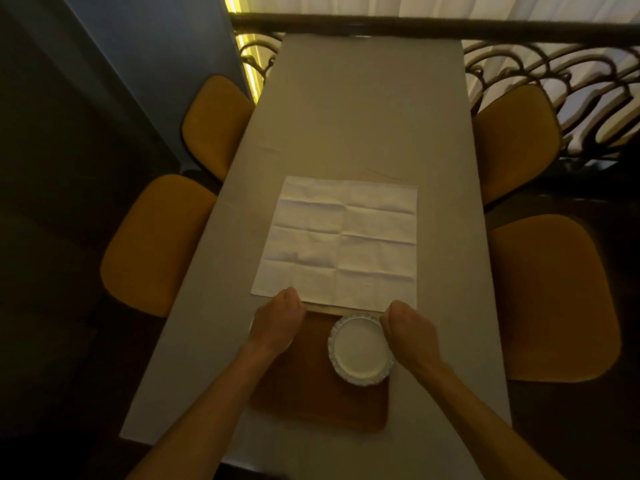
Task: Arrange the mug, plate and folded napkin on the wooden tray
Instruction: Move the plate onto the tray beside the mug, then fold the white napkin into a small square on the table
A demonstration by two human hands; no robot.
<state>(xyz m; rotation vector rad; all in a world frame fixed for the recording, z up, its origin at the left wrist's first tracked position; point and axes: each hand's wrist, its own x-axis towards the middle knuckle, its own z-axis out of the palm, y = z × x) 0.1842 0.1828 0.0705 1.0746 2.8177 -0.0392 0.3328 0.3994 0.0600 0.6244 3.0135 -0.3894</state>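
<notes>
A white napkin lies spread flat and creased on the grey table, its near edge overlapping the far rim of the wooden tray. A small white plate with a patterned rim sits on the tray's right far part. My left hand pinches the napkin's near edge toward its left corner. My right hand pinches the same edge near its right corner, just beside the plate. A sliver of white shows beside my left wrist; I cannot tell what it is. No mug is visible.
The long grey table runs away from me. Two mustard chairs stand on the left, two more chairs on the right. A dark ornate railing and white curtains close the far end.
</notes>
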